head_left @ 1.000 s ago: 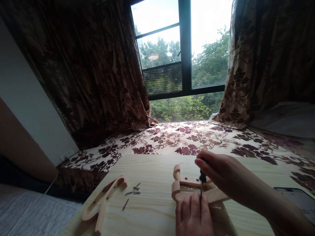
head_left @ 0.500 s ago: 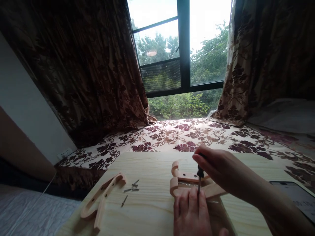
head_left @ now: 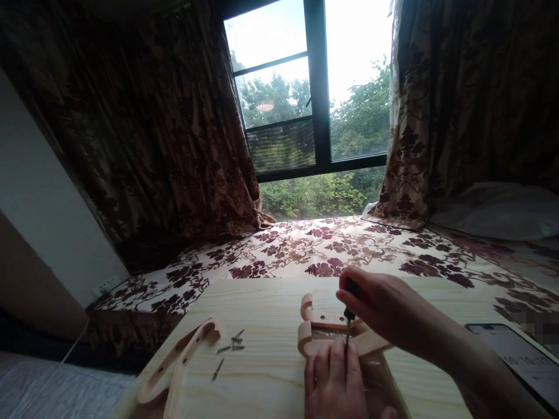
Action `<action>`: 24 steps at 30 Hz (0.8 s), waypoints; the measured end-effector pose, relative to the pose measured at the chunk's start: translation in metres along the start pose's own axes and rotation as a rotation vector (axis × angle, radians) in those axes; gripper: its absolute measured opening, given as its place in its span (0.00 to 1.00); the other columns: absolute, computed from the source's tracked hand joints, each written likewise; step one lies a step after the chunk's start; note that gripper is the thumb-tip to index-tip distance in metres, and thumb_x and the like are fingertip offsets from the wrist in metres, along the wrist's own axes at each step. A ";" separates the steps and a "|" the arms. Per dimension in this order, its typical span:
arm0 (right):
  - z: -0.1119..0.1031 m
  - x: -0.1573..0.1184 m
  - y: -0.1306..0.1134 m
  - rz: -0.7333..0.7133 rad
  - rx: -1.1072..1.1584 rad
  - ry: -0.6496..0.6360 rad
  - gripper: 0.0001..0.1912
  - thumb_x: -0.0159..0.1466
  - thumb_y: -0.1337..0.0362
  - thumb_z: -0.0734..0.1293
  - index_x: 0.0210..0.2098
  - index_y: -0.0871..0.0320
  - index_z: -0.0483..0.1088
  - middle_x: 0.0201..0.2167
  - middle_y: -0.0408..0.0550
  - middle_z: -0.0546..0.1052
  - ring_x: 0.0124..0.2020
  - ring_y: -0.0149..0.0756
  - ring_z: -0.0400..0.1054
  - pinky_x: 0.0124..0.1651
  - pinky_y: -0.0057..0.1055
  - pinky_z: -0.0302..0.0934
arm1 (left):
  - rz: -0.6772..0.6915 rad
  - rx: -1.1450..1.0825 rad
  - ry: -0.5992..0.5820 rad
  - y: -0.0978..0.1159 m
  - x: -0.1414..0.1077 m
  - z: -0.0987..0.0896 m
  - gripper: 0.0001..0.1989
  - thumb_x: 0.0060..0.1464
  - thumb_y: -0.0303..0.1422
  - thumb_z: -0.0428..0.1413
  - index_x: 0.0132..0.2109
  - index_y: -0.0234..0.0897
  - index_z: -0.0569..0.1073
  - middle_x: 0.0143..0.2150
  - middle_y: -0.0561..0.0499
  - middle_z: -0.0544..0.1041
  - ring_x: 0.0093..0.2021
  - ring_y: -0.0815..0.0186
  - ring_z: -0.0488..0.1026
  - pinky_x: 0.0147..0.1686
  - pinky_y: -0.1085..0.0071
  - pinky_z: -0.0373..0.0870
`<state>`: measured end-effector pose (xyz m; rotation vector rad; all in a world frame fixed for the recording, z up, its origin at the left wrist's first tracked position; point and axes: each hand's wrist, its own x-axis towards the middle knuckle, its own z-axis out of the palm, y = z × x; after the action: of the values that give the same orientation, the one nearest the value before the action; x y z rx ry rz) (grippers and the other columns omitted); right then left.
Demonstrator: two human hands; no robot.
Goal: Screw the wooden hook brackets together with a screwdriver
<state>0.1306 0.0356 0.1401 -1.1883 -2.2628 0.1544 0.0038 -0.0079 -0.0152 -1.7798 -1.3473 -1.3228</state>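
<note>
My right hand [head_left: 378, 299] is wrapped round the dark handle of a screwdriver [head_left: 348, 327], held upright with its shaft pointing down. The shaft's tip is hidden by the fingers of my left hand [head_left: 335, 381]. That hand presses on the nearer of two curved wooden hooks [head_left: 370, 343], its fingers close together. Just behind lies the other wooden hook [head_left: 331, 319], with two dark screw heads or holes showing in it. Something clear and shiny, perhaps plastic, shows between them.
Pale wooden board [head_left: 253, 378] lies beneath the work. Two more wooden hooks [head_left: 175, 387] rest on its left, beside several loose screws [head_left: 236, 340]. A phone [head_left: 517, 358] lies at the right, under my forearm. Behind the board spreads flowered cloth [head_left: 288, 250], below a window.
The view has tilted slightly, so everything sits a little lower and further left. Both hands keep their places on the screwdriver and wooden hook.
</note>
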 end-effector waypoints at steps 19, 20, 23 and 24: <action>0.000 0.000 -0.007 -0.004 0.035 0.014 0.05 0.63 0.67 0.59 0.29 0.55 0.61 0.22 0.42 0.70 0.22 0.32 0.62 0.26 0.27 0.52 | 0.016 -0.011 0.018 -0.002 0.000 0.002 0.31 0.56 0.56 0.38 0.44 0.41 0.76 0.41 0.48 0.80 0.40 0.55 0.74 0.42 0.57 0.64; 0.001 0.001 -0.006 0.009 0.033 0.014 0.06 0.63 0.67 0.59 0.29 0.55 0.60 0.22 0.41 0.69 0.22 0.32 0.61 0.26 0.28 0.52 | 0.028 0.013 0.034 -0.003 -0.001 0.003 0.30 0.56 0.56 0.39 0.44 0.40 0.76 0.40 0.48 0.81 0.39 0.55 0.74 0.41 0.57 0.65; 0.004 0.002 0.000 0.044 0.038 0.001 0.07 0.65 0.65 0.58 0.29 0.54 0.58 0.21 0.41 0.69 0.22 0.33 0.61 0.27 0.28 0.52 | 0.093 0.118 0.041 -0.006 -0.003 0.006 0.20 0.58 0.46 0.44 0.44 0.41 0.75 0.38 0.48 0.81 0.38 0.55 0.75 0.40 0.58 0.67; 0.004 0.002 0.001 0.049 0.041 -0.005 0.07 0.65 0.64 0.57 0.29 0.54 0.57 0.22 0.42 0.69 0.23 0.33 0.62 0.28 0.29 0.53 | 0.119 0.150 0.025 -0.007 -0.003 0.006 0.15 0.58 0.40 0.46 0.44 0.41 0.74 0.37 0.50 0.81 0.37 0.56 0.75 0.40 0.59 0.68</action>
<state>0.1282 0.0389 0.1371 -1.2236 -2.2256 0.2222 -0.0007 -0.0020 -0.0214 -1.7079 -1.2720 -1.1467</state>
